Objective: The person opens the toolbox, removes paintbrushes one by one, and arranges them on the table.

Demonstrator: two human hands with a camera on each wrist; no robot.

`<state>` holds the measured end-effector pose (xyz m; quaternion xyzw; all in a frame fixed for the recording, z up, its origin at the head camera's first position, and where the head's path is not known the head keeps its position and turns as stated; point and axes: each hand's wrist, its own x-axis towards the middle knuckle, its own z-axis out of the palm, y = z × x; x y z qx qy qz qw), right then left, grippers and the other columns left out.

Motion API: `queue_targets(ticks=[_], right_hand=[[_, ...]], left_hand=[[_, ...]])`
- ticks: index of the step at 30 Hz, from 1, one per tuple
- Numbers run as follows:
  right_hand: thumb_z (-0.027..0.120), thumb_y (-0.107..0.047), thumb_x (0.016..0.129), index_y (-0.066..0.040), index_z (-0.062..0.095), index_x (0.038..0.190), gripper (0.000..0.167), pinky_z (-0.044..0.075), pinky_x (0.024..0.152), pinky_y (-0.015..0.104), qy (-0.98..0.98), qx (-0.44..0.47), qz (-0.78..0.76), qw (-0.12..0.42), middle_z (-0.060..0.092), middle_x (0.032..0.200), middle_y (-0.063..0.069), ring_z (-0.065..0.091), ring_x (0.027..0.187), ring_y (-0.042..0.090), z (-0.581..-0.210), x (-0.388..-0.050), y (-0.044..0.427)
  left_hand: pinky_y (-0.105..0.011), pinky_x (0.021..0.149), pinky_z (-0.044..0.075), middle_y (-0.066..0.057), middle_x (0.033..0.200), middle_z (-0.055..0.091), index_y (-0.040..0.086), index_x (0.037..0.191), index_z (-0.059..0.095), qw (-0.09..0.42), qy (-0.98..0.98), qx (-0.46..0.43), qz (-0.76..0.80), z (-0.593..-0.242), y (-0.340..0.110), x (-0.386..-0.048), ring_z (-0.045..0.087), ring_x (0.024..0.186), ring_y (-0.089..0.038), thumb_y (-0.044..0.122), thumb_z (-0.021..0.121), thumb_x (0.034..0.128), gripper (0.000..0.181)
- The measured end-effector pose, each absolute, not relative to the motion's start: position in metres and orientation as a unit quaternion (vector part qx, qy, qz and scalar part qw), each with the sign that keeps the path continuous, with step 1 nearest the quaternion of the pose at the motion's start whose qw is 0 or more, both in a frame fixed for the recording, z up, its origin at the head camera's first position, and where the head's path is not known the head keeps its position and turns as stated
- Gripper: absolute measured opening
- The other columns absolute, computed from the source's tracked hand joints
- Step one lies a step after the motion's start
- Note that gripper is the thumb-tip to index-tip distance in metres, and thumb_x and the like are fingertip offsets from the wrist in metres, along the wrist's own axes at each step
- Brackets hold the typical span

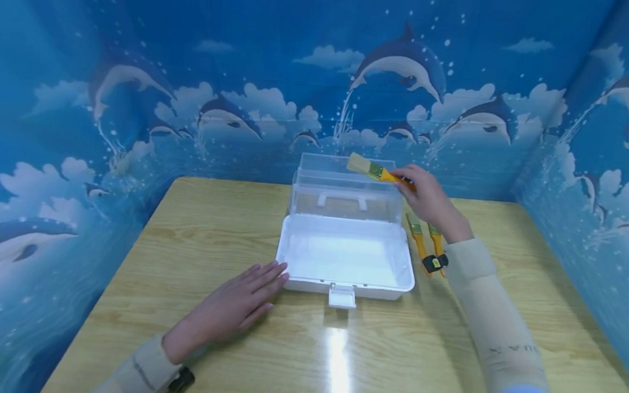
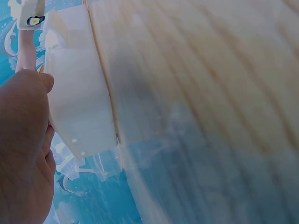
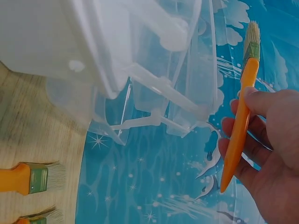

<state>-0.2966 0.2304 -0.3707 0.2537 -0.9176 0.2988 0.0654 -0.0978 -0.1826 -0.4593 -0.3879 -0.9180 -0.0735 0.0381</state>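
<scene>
A white plastic storage box (image 1: 351,254) stands on the table, its clear lid (image 1: 314,205) tipped back and its front latch (image 1: 343,296) hanging down. My right hand (image 1: 424,195) pinches the orange handle of a paintbrush (image 1: 368,166) above the lid's right side, bristles toward the left. In the right wrist view the thumb and fingers hold that paintbrush (image 3: 244,112) along its handle. My left hand (image 1: 238,304) lies with straight fingers, the tips touching the box's front left corner. From the left wrist, the hand (image 2: 25,140) is beside the box's wall (image 2: 81,88).
Two more orange-handled paintbrushes (image 1: 420,240) lie on the wooden table (image 1: 208,231) right of the box, under the right forearm. Behind the table and along both sides hangs a blue dolphin-print backdrop (image 1: 281,48).
</scene>
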Motion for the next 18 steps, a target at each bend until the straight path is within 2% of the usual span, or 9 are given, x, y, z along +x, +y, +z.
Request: queue_targets(ticks=[9, 18], right_hand=[[0.055, -0.010, 0.105, -0.004, 0.061, 0.137, 0.033, 0.048, 0.070, 0.041, -0.918, 0.243, 0.302, 0.088, 0.062, 0.118, 0.015, 0.055, 0.087, 0.026, -0.376, -0.293, 0.244], [0.054, -0.011, 0.106, -0.002, 0.061, 0.136, 0.032, 0.051, 0.074, 0.043, -0.923, 0.228, 0.299, 0.085, 0.061, 0.121, 0.018, 0.056, 0.092, 0.029, -0.381, -0.285, 0.255]], left_hand=[[-0.041, 0.129, 0.018, -0.003, 0.170, 0.018, 0.014, 0.162, 0.026, 0.034, -0.919, -0.386, -0.075, -0.459, -0.181, -0.098, 0.020, 0.156, -0.021, 0.033, 0.046, 0.1089, 0.059], [-0.042, 0.129, 0.018, -0.002, 0.170, 0.018, 0.015, 0.162, 0.025, 0.034, -0.920, -0.384, -0.069, -0.460, -0.181, -0.098, 0.020, 0.156, -0.020, 0.033, 0.046, 0.1088, 0.060]])
